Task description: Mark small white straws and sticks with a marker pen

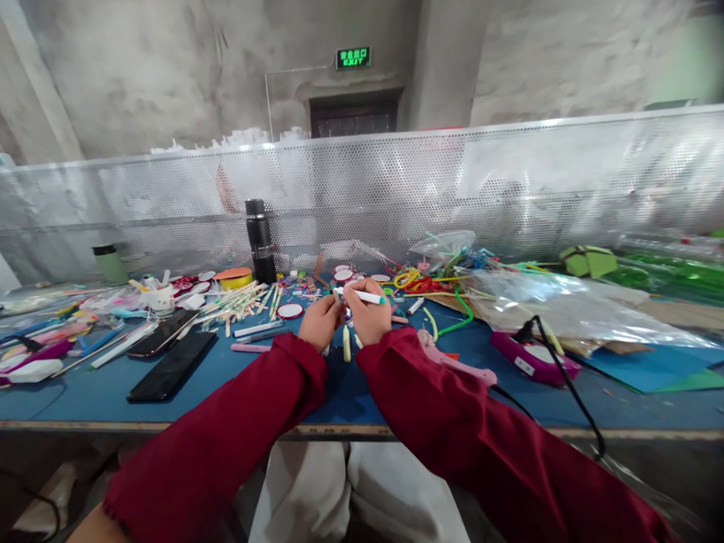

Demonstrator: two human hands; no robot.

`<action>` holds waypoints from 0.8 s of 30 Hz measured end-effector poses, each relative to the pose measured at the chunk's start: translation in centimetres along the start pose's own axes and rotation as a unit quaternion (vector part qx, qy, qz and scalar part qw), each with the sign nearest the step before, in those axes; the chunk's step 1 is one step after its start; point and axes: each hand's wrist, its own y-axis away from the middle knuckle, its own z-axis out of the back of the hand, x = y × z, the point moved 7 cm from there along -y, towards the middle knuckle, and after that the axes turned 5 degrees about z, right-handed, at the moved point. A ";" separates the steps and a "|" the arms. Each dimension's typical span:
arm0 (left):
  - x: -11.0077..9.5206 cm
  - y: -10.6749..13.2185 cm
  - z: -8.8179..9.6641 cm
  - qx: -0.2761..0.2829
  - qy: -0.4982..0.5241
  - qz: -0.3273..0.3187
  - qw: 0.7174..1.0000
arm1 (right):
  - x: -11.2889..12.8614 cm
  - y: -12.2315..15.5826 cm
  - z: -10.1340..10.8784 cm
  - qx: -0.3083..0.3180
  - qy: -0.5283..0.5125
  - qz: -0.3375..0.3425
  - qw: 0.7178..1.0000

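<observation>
My right hand (pixel 369 311) is closed around a white marker pen with a teal end (pixel 363 297), held roughly level above the blue table (pixel 271 378). My left hand (pixel 319 320) is curled close beside it, fingertips meeting near the pen's left tip; what it pinches is too small to make out. Both arms wear dark red sleeves. A pale stick (pixel 346 343) lies on the table just under my hands.
Two black phones (pixel 172 365) lie at left, near scattered wooden sticks (pixel 241 301) and pens. A black flask (pixel 260 241) stands at the back. A pink glue gun (pixel 457 363), a purple device with black cable (pixel 534 356) and plastic bags (pixel 553 300) lie right. A perforated metal screen (pixel 395 191) runs behind.
</observation>
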 end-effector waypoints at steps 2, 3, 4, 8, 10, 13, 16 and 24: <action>0.1 0.0 0.0 0.001 0.005 0.008 1.000 | 0.0 0.1 0.0 -0.002 0.002 0.005 1.000; 0.1 0.0 0.0 0.002 0.009 0.012 1.000 | 0.0 0.1 0.0 -0.002 0.002 0.005 1.000; 0.1 0.0 0.0 0.002 0.013 0.014 1.000 | -0.1 0.1 0.0 -0.003 0.003 0.004 1.000; 0.3 0.0 -0.1 0.002 0.039 0.021 0.999 | -0.1 0.2 -0.1 0.001 0.002 -0.008 1.000; 0.4 0.0 -0.1 0.001 0.050 0.022 0.998 | -0.1 0.1 -0.1 0.000 -0.001 -0.007 1.000; 0.3 0.0 0.0 -0.001 0.053 0.021 0.998 | 0.0 0.0 0.0 -0.003 -0.001 -0.006 1.000; 0.1 0.0 0.1 -0.004 0.050 0.018 0.999 | -0.1 0.0 0.0 -0.005 -0.001 -0.012 1.000; 0.1 0.0 0.0 0.002 0.055 0.021 0.998 | 0.0 0.0 0.4 -0.024 0.010 -0.010 1.000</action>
